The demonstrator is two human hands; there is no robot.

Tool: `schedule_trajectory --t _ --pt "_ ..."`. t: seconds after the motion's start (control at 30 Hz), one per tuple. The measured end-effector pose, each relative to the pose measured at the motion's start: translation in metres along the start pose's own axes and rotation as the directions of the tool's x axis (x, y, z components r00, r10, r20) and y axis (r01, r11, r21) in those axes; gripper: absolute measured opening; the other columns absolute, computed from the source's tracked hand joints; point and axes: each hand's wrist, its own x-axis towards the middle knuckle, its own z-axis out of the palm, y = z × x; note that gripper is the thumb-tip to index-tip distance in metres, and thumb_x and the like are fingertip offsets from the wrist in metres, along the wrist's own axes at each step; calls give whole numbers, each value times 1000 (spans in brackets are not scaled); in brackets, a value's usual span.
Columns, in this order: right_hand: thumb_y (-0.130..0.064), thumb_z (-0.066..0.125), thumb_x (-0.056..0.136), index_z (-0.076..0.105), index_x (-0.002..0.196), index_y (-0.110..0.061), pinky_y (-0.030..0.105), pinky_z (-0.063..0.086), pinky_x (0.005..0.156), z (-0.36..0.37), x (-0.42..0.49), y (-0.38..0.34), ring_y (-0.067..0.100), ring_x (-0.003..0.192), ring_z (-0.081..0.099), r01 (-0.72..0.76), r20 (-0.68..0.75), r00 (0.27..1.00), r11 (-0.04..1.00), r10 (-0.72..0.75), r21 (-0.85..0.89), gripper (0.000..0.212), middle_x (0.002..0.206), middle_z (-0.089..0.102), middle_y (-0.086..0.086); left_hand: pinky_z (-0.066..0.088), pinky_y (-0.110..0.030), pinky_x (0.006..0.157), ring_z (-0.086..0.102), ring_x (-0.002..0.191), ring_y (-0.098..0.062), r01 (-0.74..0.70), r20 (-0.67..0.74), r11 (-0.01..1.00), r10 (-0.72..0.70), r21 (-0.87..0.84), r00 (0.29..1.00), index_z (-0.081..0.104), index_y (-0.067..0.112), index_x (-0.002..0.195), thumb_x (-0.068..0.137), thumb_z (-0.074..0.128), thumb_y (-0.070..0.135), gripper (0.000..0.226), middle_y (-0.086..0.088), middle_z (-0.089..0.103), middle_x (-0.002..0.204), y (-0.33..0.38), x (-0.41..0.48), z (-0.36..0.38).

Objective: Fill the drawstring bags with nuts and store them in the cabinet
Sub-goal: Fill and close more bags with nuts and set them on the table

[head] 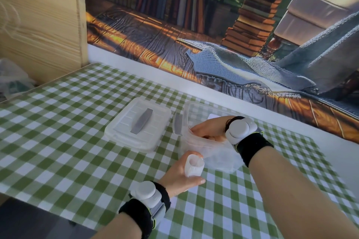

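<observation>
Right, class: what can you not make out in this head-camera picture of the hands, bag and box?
1. Head view: what the right hand grips, if anything; the cloudy wall of the clear box hides its fingertips.
2. Head view: the inside of the drawstring bag in the left hand; its own wall and blur hide it.
3. Head view: the wooden cabinet, cut off by the left edge.
</observation>
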Motion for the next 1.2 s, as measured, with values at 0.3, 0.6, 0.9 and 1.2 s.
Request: schedule_trajectory --t 0.3,0.6,0.9,1.2 --pt "-31 47 93 61 101 -27 28 49 76 12 -20 -5 11 73 54 75 -315 920 895 -232 -440 17 81 59 -8 51 -22 84 56 105 -13 6 1 999 -6 -39 1000 46 35 108 70 70 26 46 2 57 107 5 -1 -1" --pt "-25 55 92 61 92 -23 5 37 58 47 -61 23 0 57 43 387 -574 622 846 -533 -366 7 76 52 -5 53 -35 91 59 104 -14 6 -10 1000 -7 -3 1000 53 34 104 71 75 20 42 3 61 103 6 -3 0" --pt "-20 54 93 60 100 -11 10 40 69 105 -54 69 1 67 46 409 -575 562 804 -594 -432 13 69 46 -9 48 -27 87 56 106 -13 -25 -15 991 28 132 1000 48 31 115 74 73 19 50 -4 59 114 12 -8 2" --pt "-24 49 95 54 112 -11 10 36 71 109 -40 77 -1 75 41 332 -572 534 776 -623 -536 21 78 43 -9 46 -7 75 57 99 -6 -26 -15 985 29 173 999 46 39 110 77 72 14 49 3 62 107 15 -11 4"
